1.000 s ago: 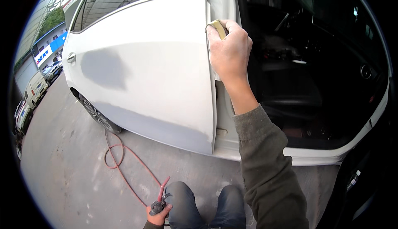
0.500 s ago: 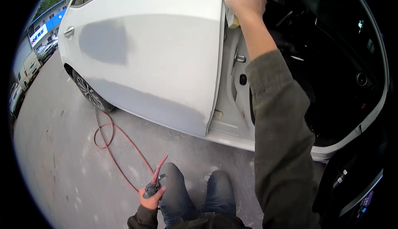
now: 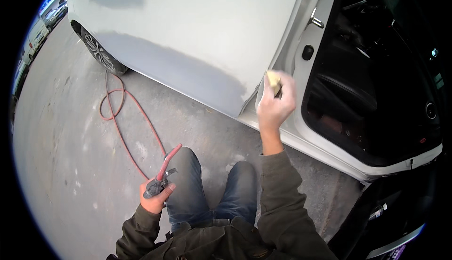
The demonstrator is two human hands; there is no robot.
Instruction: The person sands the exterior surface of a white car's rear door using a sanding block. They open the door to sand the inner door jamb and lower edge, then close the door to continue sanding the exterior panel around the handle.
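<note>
My left hand [image 3: 154,198] is closed round an air blow gun [image 3: 162,179] with a red nozzle, held beside my left knee. A red hose [image 3: 149,125] lies looped on the ground and runs up to the gun. My right hand [image 3: 278,105] pinches a yellow sponge pad [image 3: 273,79], a little blurred by motion. It is at the lower right edge of a white car door [image 3: 226,29], by the sill; whether the pad touches the edge I cannot tell. Dull grey patches [image 3: 174,67] cover parts of the door, along its bottom and higher up.
Right of my hand is the car's open front doorway, with a dark seat [image 3: 346,97] inside and a pale sill [image 3: 320,158] below. An opened door [image 3: 400,213] stands at the lower right. A wheel [image 3: 96,52] is at left, with parked vehicles [image 3: 40,34] beyond.
My right hand has come down with the sponge pad from high on the door's edge to near the sill. The view has tilted downward. My left hand still holds the blow gun.
</note>
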